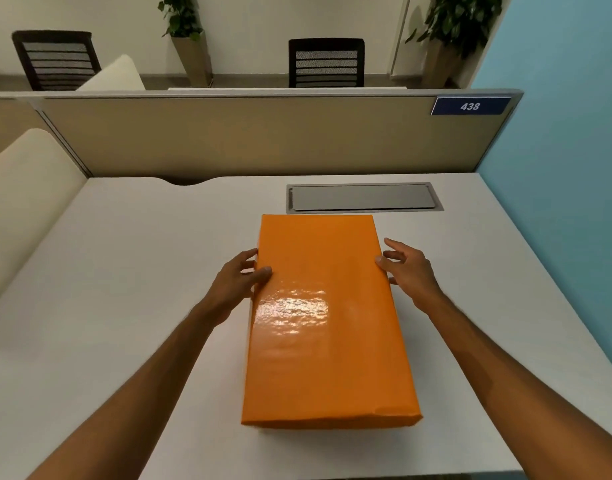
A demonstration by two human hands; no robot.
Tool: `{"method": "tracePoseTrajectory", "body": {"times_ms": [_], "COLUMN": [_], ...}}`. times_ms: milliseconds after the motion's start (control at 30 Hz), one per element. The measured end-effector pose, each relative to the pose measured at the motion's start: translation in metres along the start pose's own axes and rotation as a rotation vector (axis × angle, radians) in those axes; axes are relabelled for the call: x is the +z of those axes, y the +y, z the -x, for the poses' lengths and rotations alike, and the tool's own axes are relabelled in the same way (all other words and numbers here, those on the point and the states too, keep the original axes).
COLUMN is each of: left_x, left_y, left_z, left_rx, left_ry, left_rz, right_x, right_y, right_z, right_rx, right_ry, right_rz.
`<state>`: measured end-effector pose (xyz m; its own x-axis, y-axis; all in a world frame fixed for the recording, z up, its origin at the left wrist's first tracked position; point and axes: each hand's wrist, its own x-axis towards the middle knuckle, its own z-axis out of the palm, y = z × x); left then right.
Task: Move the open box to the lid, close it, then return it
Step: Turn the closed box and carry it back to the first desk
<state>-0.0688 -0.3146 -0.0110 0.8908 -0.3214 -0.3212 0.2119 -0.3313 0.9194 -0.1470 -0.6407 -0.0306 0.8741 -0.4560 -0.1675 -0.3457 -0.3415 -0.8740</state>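
Your left hand (240, 275) grips the box (327, 327), running lengthwise away from you; your open right hand (406, 268) flanks it.

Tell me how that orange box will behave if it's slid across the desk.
The orange box looks glossy, so fingers may slip. It lies flat and broad on the desk, so tipping seems unlikely. Straight edges suggest stiffness.

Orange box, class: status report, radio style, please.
Left hand gripping box side, thumb on top. Right hand open at opposite side. Orange box lidded, flat on desk. Nothing obstructing.
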Motion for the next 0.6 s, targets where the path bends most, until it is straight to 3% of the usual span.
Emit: {"method": "tracePoseTrajectory", "body": {"times_ms": [600], "left_x": [0.012], "left_y": [-0.048], "left_z": [0.084], "left_rx": [-0.037], "left_ry": [0.030], "left_rz": [0.121], "right_x": [-0.010], "right_y": [0.044], "right_z": [0.091], "right_rx": [0.073], "right_ry": [-0.090], "right_rz": [-0.292]}}
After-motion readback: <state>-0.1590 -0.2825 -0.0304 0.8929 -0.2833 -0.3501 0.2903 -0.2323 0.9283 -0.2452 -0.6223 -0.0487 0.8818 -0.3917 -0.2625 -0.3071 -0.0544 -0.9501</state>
